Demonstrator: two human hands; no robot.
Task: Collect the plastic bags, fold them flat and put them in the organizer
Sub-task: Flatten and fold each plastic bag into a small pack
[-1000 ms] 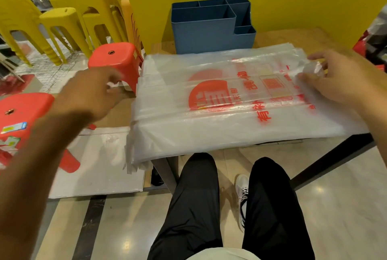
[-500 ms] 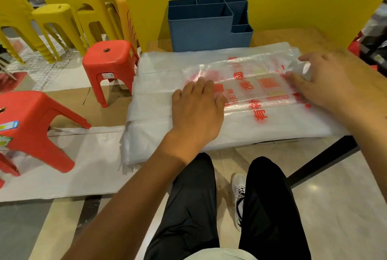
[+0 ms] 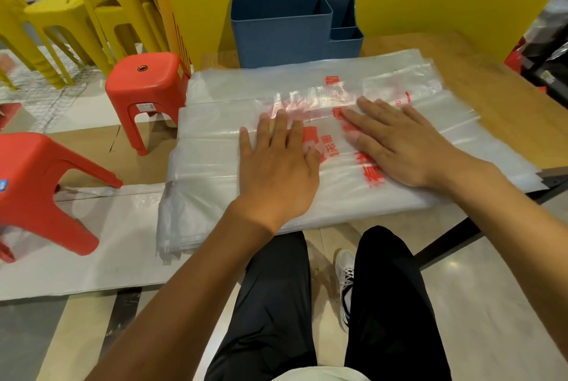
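A stack of clear plastic bags with red print lies flat across the wooden table, its left end drooping over the table's edge. My left hand presses flat on the middle of the stack with straight fingers. Beside it, my right hand lies flat on the red print, fingers spread and pointing left. A blue organizer with several compartments stands upright behind the bags against the yellow board.
Two red stools stand to the left of the table, with yellow stools stacked behind them. White sheets cover the floor at left. My legs in black trousers sit below the table's front edge.
My left hand came in from the left and settled flat on the stack. My right hand slid from the right end towards the middle and flattened out. The top bag's print is now partly folded over.
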